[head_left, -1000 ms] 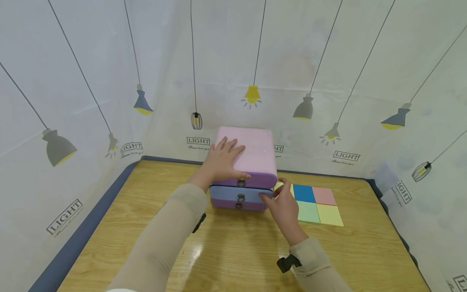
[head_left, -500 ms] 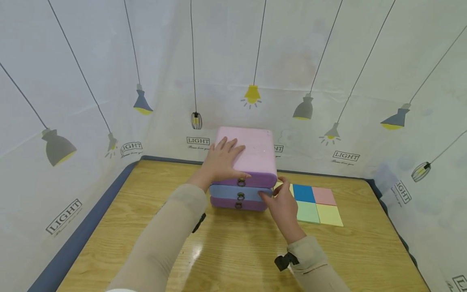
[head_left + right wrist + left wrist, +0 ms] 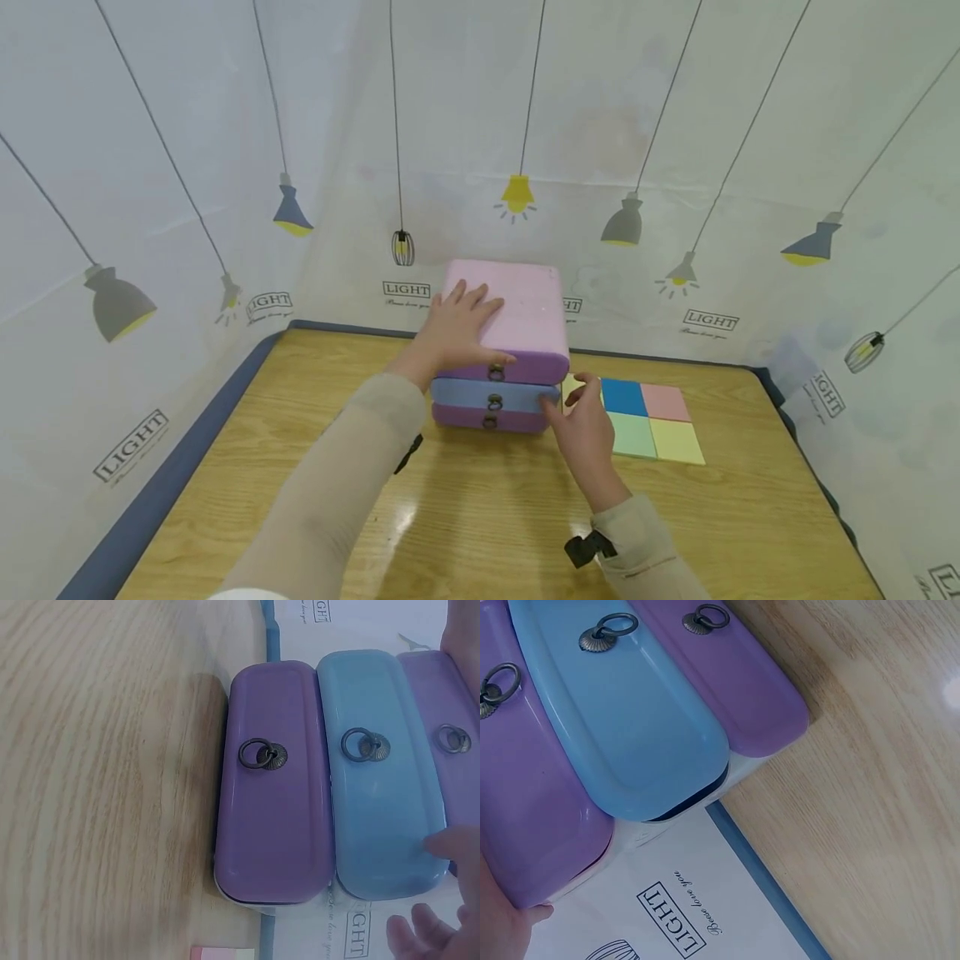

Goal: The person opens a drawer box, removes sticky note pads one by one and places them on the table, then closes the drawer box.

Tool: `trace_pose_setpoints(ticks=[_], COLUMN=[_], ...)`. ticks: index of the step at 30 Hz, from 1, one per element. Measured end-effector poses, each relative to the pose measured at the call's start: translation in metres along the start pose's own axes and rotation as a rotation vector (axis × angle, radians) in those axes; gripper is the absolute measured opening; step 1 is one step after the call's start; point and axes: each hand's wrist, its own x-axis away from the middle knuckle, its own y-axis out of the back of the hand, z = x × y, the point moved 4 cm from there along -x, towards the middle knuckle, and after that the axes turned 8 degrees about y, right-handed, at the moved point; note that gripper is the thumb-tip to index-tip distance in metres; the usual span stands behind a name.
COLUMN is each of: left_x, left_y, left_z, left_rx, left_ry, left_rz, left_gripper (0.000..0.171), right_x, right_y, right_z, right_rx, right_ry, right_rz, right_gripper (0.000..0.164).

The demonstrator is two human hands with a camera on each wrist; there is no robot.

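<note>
A small three-drawer storage box with a pink top (image 3: 525, 308) stands at the back of the table. My left hand (image 3: 456, 329) lies with spread fingers on that top, its thumb along the front edge over the upper purple drawer (image 3: 540, 367). Against the right end of the middle blue drawer (image 3: 386, 817), my right hand (image 3: 587, 437) presses its thumb, the other fingers loosely bent beside the box. In the left wrist view, a dark gap shows behind one end of the blue drawer front. Below it sits the lower purple drawer (image 3: 274, 825). Each drawer bears a metal ring pull (image 3: 604, 634).
Flat coloured squares, among them a blue square (image 3: 624, 397) and a green square (image 3: 632, 435), lie right of the box on the wooden table (image 3: 465, 517). A white sheet printed with lamps (image 3: 480, 125) walls the back and sides, close behind the box.
The blue drawer has slid slightly back into the box under my right thumb. My right index finger has come away from the box's side. The left hand has stayed in place.
</note>
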Motion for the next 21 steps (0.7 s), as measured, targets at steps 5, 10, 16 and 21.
trace_pose_setpoints(ticks=[5, 10, 16, 21], left_x=[-0.001, -0.002, -0.002, -0.003], left_y=[0.003, 0.004, 0.006, 0.005], left_z=[0.0, 0.001, 0.001, 0.0], left_rx=[-0.014, -0.008, -0.011, -0.021], left_ry=[0.001, -0.001, -0.002, -0.01], left_rz=[-0.002, -0.004, 0.008, 0.007], left_gripper=[0.107, 0.105, 0.105, 0.105], right_x=[0.007, 0.01, 0.01, 0.009], right_y=[-0.003, -0.016, -0.028, -0.032], right_z=[0.004, 0.015, 0.018, 0.019], right_rx=[0.003, -0.021, -0.02, -0.025], right_ry=[0.123, 0.246, 0.234, 0.234], right_rz=[0.028, 0.193, 0.311, 0.341], right_gripper=[0.034, 0.025, 0.036, 0.038])
